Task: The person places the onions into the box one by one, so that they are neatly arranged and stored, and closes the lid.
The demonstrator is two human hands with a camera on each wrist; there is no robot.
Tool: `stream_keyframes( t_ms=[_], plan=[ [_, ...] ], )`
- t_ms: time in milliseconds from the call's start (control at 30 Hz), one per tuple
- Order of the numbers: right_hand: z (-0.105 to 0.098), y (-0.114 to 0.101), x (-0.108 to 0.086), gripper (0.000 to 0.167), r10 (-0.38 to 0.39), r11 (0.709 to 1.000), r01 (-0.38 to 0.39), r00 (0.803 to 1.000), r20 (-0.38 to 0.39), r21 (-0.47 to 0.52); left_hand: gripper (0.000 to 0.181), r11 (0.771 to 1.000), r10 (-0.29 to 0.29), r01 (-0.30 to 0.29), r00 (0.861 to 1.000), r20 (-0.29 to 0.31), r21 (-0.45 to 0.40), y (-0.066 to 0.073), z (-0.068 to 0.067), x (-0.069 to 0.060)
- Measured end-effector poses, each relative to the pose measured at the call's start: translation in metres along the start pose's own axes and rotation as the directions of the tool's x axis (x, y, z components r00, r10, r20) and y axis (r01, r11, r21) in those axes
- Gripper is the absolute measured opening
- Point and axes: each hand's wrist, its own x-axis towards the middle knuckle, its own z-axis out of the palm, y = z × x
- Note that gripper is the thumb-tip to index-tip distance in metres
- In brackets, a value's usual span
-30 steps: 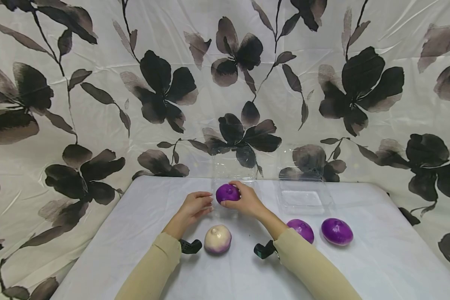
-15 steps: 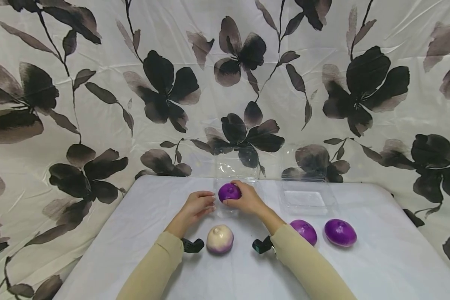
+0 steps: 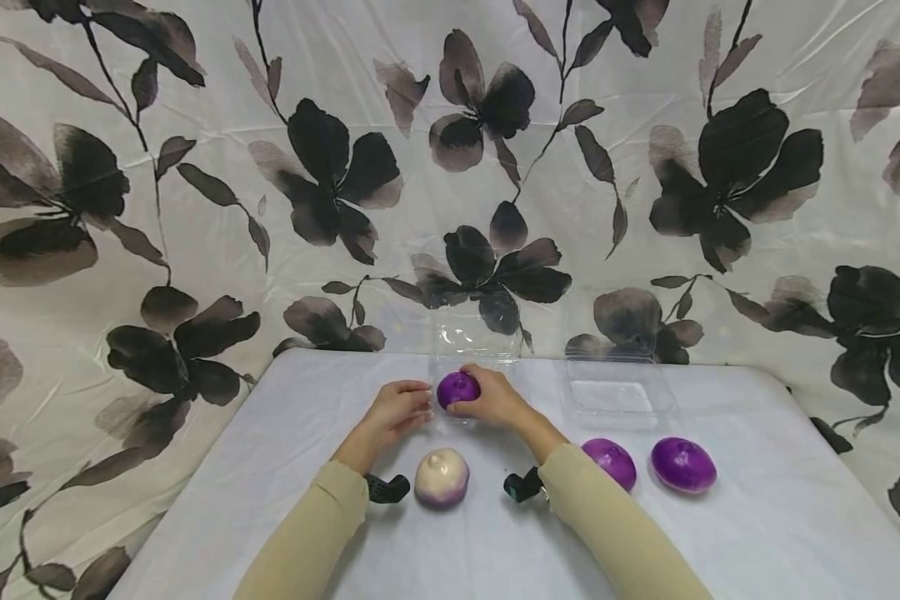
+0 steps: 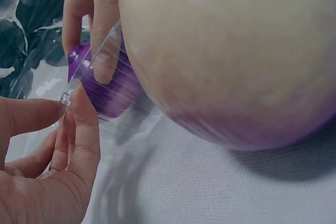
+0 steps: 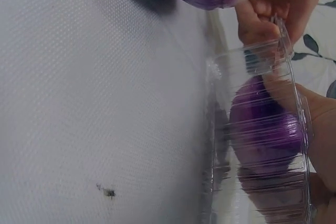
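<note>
My right hand [image 3: 498, 398] grips a glossy purple onion-like vegetable [image 3: 457, 390] from its right side, fingers and thumb curled round it. In the right wrist view, the purple vegetable [image 5: 265, 129] shows through the ribbed wall of a clear plastic clamshell box [image 5: 220, 82], so it is within the box. My left hand [image 3: 395, 410] is at the box's left side. Seen from the left wrist, thumb and fingers of the left hand [image 4: 58, 156] pinch the box's rim [image 4: 71, 90]. A cream-and-purple turnip-like vegetable [image 3: 441, 477] lies nearer, between the forearms.
A second clear box [image 3: 618, 402] stands at the back right with its lid up. Two more purple vegetables lie to the right: one [image 3: 611, 462] partly behind the right sleeve, another [image 3: 683, 465] beside it. A floral cloth [image 3: 330, 183] hangs behind the white-covered table [image 3: 217, 500].
The purple vegetable and my right hand have come down slightly within the box. My left hand keeps its place at the rim. The head view has shifted a little.
</note>
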Motion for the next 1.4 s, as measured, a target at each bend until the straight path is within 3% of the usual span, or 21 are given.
stream_keyframes(
  t_ms=[700, 1000, 1400],
  plan=[
    [-0.002, -0.003, 0.005, 0.066, 0.034, 0.999, -0.031, 0.995, 0.09, -0.031, 0.034, 1.0, 0.009, -0.009, 1.0, -0.008, -0.003, 0.0, 0.002, -0.003],
    [-0.009, -0.007, 0.003, 0.075, 0.056, 0.998, -0.051, 0.992, 0.113, -0.046, 0.035, 1.0, -0.009, 0.009, 1.0, -0.004, 0.002, 0.001, 0.003, -0.002],
    [-0.027, -0.02, -0.011, 0.078, 0.024, 0.997, -0.018, 0.997, 0.069, -0.08, 0.036, 1.0, -0.014, 0.015, 1.0, -0.011, 0.013, 0.001, 0.002, -0.001]
  ],
)
